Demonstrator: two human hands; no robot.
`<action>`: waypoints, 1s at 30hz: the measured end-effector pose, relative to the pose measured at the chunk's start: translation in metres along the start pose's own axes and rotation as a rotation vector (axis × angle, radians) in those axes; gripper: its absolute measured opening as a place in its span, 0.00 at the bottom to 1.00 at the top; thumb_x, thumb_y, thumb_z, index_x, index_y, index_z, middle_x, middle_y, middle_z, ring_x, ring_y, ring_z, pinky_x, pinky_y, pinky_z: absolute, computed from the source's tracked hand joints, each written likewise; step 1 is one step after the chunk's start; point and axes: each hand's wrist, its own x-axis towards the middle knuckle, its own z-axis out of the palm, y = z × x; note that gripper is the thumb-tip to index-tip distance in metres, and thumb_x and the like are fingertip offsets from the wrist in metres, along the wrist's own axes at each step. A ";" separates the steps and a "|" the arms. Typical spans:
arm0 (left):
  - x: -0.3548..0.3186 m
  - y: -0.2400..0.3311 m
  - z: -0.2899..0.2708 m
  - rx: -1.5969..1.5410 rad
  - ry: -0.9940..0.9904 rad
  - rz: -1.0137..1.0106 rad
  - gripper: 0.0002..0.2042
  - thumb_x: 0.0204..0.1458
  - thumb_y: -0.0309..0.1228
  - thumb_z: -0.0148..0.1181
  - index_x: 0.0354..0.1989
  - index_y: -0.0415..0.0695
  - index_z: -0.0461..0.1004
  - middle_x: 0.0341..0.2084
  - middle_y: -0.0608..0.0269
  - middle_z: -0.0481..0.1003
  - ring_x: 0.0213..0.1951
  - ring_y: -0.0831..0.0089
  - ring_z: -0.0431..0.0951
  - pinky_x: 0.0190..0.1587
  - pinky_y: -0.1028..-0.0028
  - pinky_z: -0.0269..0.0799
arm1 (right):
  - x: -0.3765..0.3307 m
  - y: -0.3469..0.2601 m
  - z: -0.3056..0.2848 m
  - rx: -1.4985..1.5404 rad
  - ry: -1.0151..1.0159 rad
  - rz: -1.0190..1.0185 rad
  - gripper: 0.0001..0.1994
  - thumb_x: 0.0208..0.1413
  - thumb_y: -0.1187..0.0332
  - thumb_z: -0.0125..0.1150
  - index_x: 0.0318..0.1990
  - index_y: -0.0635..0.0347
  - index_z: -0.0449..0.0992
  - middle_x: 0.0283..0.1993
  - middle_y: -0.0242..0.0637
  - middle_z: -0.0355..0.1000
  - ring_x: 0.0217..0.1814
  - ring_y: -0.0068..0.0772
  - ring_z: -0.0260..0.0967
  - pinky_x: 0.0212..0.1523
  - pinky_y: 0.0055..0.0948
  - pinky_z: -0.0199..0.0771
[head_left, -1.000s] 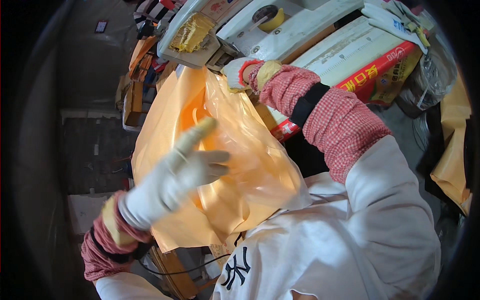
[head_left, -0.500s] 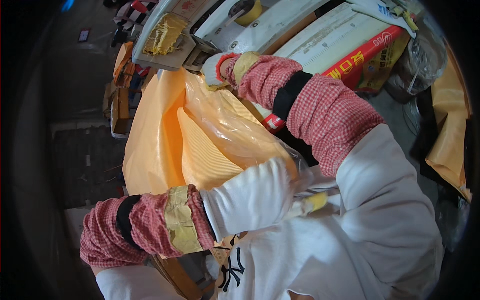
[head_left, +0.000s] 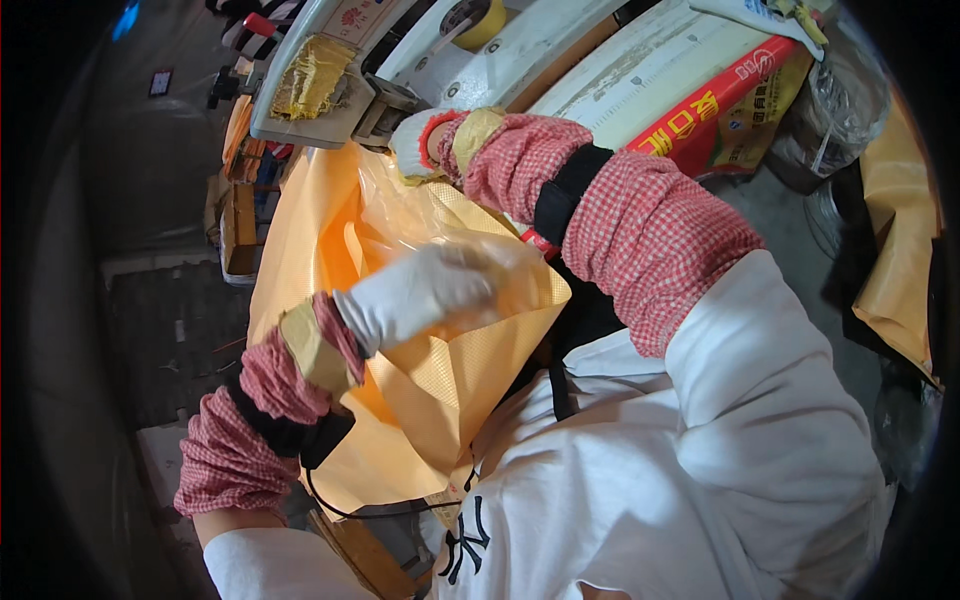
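Observation:
A large yellow-orange woven sack (head_left: 410, 440) hangs in front of me, its mouth spread open. Inside the mouth, a clear plastic liner (head_left: 385, 205) runs up toward the top edge. My left hand (head_left: 425, 290), in a white glove, is over the opening beside the liner; its fingers are smeared by motion. At the sack's upper edge, my right hand (head_left: 415, 148), in a white glove with a yellowish palm, is closed on the sack next to a metal bracket (head_left: 385, 110). Its fingertips are mostly hidden. Red checked sleeve covers wrap both forearms.
Above stands a pale machine (head_left: 320, 75) with a ragged yellow patch. A roll of yellow tape (head_left: 475, 22) lies on the white surface behind. To the right are a red and yellow printed bag (head_left: 720, 110), a clear plastic bag (head_left: 835, 110) and another orange sack (head_left: 895, 250).
My left hand has moved up and away from my body to over the sack's mouth. The sack's near side now spreads out below that hand. My right hand has barely moved.

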 end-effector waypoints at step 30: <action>-0.016 0.090 -0.011 0.822 -0.619 -0.209 0.19 0.43 0.47 0.49 0.22 0.42 0.76 0.19 0.50 0.72 0.27 0.52 0.72 0.32 0.61 0.67 | -0.039 -0.082 0.057 -0.156 0.130 0.349 0.08 0.45 0.64 0.57 0.32 0.53 0.78 0.32 0.32 0.74 0.35 0.34 0.72 0.31 0.33 0.73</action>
